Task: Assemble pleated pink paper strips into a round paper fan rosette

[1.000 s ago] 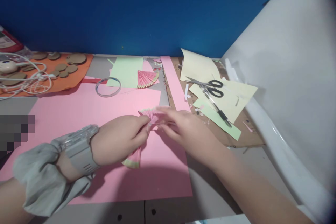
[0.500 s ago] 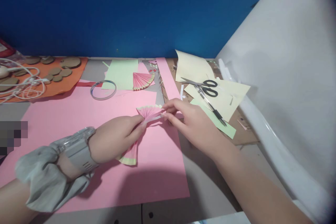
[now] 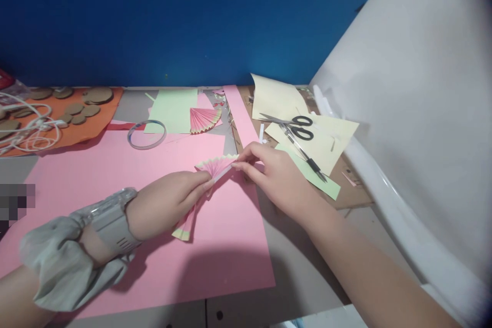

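My left hand (image 3: 169, 207), with a grey watch and a grey scrunchie on the wrist, pinches the middle of a pleated pink paper fan (image 3: 214, 165) with a yellow edge. The fan spreads above my fingers and its lower end (image 3: 184, 226) sticks out below them. My right hand (image 3: 274, 177) pinches a thin white strip (image 3: 224, 171) that runs from the fan's middle. Both hands hover over a large pink paper sheet (image 3: 115, 184).
A finished pink fan (image 3: 204, 119) lies on a light green sheet (image 3: 171, 108) at the back. A clear tape ring (image 3: 146, 134) sits beside it. Scissors (image 3: 294, 125) and a pen (image 3: 307, 159) rest on yellow paper to the right. An orange sheet with cardboard discs (image 3: 82, 105) lies far left.
My right hand has drawn a thin white strip out from the fan's middle and shifted slightly left. The fan has spread open above my left fingers. The view has drifted right.
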`<state>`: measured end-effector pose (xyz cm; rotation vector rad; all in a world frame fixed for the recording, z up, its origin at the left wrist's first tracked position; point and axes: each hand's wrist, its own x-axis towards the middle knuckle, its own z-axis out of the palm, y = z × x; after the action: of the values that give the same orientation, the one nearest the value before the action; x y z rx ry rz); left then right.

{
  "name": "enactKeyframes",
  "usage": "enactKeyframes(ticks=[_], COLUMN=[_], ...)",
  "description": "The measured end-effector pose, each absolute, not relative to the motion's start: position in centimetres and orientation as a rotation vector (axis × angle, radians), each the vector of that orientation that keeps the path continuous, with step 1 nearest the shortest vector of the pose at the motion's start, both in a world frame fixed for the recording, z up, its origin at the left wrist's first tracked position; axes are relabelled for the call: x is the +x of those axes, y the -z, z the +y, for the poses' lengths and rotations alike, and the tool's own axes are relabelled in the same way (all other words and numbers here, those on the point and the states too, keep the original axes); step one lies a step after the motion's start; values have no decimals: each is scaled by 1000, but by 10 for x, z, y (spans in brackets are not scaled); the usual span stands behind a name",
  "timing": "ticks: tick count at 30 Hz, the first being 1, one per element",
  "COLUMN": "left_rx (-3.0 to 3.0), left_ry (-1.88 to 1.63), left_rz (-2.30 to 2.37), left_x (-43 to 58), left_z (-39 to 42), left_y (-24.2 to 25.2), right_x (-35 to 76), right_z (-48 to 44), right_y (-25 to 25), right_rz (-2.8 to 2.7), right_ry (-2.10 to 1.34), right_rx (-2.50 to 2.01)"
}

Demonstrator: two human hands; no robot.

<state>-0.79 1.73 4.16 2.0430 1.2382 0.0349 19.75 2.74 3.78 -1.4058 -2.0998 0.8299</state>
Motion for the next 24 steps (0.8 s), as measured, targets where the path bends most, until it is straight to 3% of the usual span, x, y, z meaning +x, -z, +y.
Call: enactKeyframes(ticks=[24], left_rx=[2098], left_ry=[-216], left_rz=[991], left_x=[-7], left_z=[12], left_y=[-34], right_x=[195], right_z=[29], right_y=[-33], right_rz=[-2055], right_ry=[-813], right_rx=[-1381])
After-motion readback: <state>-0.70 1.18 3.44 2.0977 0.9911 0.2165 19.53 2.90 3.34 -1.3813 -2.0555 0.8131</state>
